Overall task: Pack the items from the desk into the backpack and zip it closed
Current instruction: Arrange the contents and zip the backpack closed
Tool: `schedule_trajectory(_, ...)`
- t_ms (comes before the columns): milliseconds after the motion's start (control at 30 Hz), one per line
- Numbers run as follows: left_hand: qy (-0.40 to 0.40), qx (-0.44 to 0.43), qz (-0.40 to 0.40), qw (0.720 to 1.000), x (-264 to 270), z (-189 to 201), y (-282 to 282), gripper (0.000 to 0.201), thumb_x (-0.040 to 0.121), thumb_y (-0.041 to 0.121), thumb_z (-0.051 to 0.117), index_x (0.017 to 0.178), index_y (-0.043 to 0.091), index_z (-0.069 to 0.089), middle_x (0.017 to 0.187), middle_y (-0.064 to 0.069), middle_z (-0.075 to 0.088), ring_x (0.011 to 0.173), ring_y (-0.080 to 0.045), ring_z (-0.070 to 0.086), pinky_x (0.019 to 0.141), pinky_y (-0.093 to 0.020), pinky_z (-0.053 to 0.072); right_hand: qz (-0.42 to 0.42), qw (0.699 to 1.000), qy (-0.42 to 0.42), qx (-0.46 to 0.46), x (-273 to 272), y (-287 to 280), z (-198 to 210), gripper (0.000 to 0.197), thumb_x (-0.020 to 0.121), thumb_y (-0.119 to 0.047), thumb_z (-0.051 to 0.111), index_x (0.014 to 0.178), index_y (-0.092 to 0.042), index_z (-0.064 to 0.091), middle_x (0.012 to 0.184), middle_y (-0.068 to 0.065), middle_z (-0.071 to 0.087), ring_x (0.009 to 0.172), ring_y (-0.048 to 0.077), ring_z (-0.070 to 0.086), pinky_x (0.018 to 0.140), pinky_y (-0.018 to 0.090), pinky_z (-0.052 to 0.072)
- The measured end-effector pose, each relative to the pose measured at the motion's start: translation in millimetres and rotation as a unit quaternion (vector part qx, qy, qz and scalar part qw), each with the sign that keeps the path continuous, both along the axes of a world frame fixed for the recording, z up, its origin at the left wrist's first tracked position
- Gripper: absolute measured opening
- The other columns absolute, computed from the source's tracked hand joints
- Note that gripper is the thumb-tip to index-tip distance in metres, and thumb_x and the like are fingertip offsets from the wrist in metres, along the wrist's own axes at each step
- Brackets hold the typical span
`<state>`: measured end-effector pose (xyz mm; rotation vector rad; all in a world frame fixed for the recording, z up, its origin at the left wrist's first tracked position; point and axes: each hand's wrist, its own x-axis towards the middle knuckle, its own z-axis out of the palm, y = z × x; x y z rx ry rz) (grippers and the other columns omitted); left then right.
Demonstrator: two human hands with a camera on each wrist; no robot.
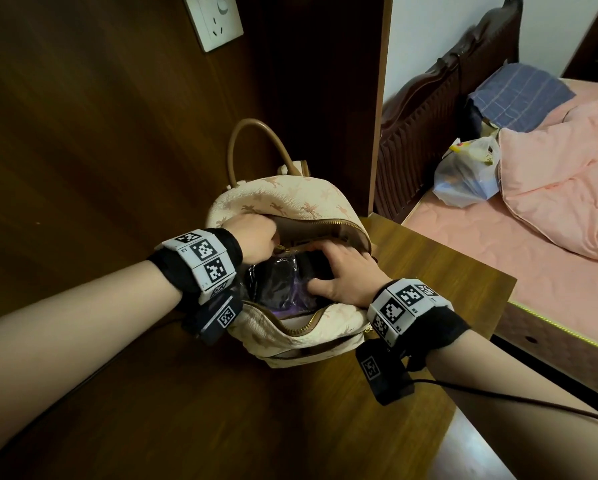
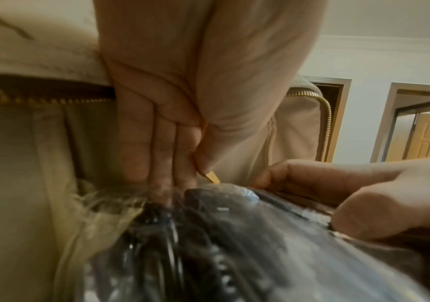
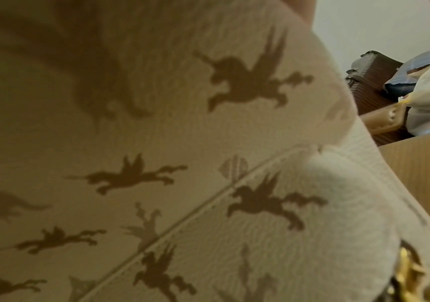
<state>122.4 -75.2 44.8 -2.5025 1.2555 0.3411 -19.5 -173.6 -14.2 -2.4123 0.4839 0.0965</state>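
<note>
A cream backpack (image 1: 290, 199) printed with winged horses stands on the wooden desk (image 1: 221, 410), its top zip wide open. My left hand (image 1: 271, 242) is at the far left of the opening and pinches the gold zipper pull (image 2: 212, 177) between thumb and fingers. My right hand (image 1: 320, 268) is inside the opening, thumb and fingers around a flat black item (image 1: 309, 266). Beside it lies a dark packet in clear plastic (image 1: 276, 282). The right wrist view shows only the backpack's outer side (image 3: 208, 143).
The backpack's tan handle (image 1: 249, 140) stands up against the dark wood panel. The desk's right edge (image 1: 463, 258) is close to the bag. Beyond it is a bed with a pink quilt (image 1: 567, 188) and a plastic bag (image 1: 467, 174).
</note>
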Motion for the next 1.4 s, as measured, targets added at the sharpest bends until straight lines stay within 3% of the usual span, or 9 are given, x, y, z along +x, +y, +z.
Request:
schedule_trajectory(200,0.055,0.038,0.006,0.998,11.5,6.4,-1.4,0.027,0.097,0.027,0.042,0.114,0.014,0.059,0.108,-0.009,0.061,0.093,-0.025,0.054,0.077,-0.029,0.039,0.002,1.0,0.005,-0.001,-0.3,-1.2,0.9,0.067,0.081,-0.046,0.06,0.139,-0.026,0.034,0.145,0.002,0.04,0.134,0.024,0.033,0.112,0.043,0.021)
schedule_trajectory(333,0.028,0.022,-0.019,0.999,10.4,6.2,-1.8,0.028,0.096,0.028,0.043,0.117,0.017,0.058,0.115,-0.009,0.061,0.103,-0.028,0.057,0.084,-0.034,0.043,0.006,0.998,0.018,-0.053,1.4,0.8,4.9,0.068,0.082,-0.052,0.056,0.14,-0.025,0.033,0.145,0.003,0.039,0.133,0.025,0.034,0.109,0.042,0.023)
schedule_trajectory(467,0.022,0.015,-0.029,0.999,11.1,4.1,-0.9,0.026,0.095,0.025,0.044,0.114,0.015,0.059,0.115,-0.011,0.062,0.104,-0.031,0.058,0.089,-0.038,0.047,0.064,0.989,0.007,-0.132,8.3,7.6,8.8,0.08,0.068,-0.062,0.034,0.142,-0.03,0.03,0.147,0.0,0.037,0.135,0.026,0.031,0.106,0.041,0.026)
schedule_trajectory(633,0.031,0.021,-0.019,0.999,13.4,1.9,-0.8,0.031,0.096,0.026,0.043,0.122,0.012,0.055,0.122,-0.013,0.059,0.109,-0.032,0.056,0.089,-0.035,0.044,0.079,0.993,-0.004,-0.093,13.7,7.4,-5.5,0.099,0.052,-0.069,0.012,0.142,-0.032,0.029,0.149,-0.002,0.036,0.138,0.023,0.026,0.112,0.042,0.022)
schedule_trajectory(867,0.059,0.04,-0.003,0.997,10.2,-0.2,-0.7,0.033,0.098,0.022,0.04,0.125,0.008,0.053,0.129,-0.015,0.054,0.115,-0.032,0.052,0.093,-0.033,0.04,0.061,0.996,-0.006,-0.069,14.0,6.5,-4.3,0.097,0.051,-0.072,0.021,0.138,-0.032,0.036,0.147,-0.001,0.039,0.137,0.022,0.03,0.113,0.037,0.022)
schedule_trajectory(1033,0.121,0.05,0.018,0.991,7.6,2.2,2.3,0.03,0.099,0.018,0.04,0.12,0.003,0.055,0.121,-0.018,0.058,0.108,-0.032,0.055,0.084,-0.027,0.041,0.066,0.996,0.01,-0.064,10.7,6.3,2.8,0.084,0.061,-0.062,0.039,0.139,-0.03,0.036,0.147,0.001,0.039,0.137,0.023,0.03,0.112,0.035,0.022)
schedule_trajectory(1100,0.1,0.032,0.012,0.994,4.7,4.8,3.9,0.03,0.098,0.018,0.041,0.12,0.004,0.055,0.121,-0.016,0.058,0.108,-0.03,0.055,0.088,-0.031,0.042,0.064,0.996,0.013,-0.062,9.4,6.5,3.7,0.084,0.061,-0.063,0.039,0.139,-0.031,0.036,0.147,0.001,0.039,0.137,0.022,0.031,0.111,0.035,0.022)
schedule_trajectory(1267,0.017,-0.063,-0.001,0.998,-6.2,8.3,9.1,0.021,0.093,0.01,0.048,0.107,0.006,0.064,0.109,-0.013,0.063,0.101,-0.03,0.059,0.082,-0.033,0.046,0.061,0.996,0.017,-0.064,9.3,5.4,0.9,0.081,0.065,-0.062,0.04,0.139,-0.029,0.034,0.146,0.0,0.04,0.135,0.022,0.033,0.109,0.035,0.025)
schedule_trajectory(1400,-0.014,-0.114,-0.031,0.993,-5.1,7.4,14.7,0.02,0.09,0.012,0.053,0.103,0.015,0.068,0.108,-0.008,0.066,0.103,-0.026,0.059,0.091,-0.033,0.045,0.059,0.996,0.016,-0.067,10.2,4.9,-2.4,0.08,0.068,-0.064,0.042,0.14,-0.029,0.033,0.146,0.0,0.04,0.135,0.022,0.033,0.11,0.036,0.025)
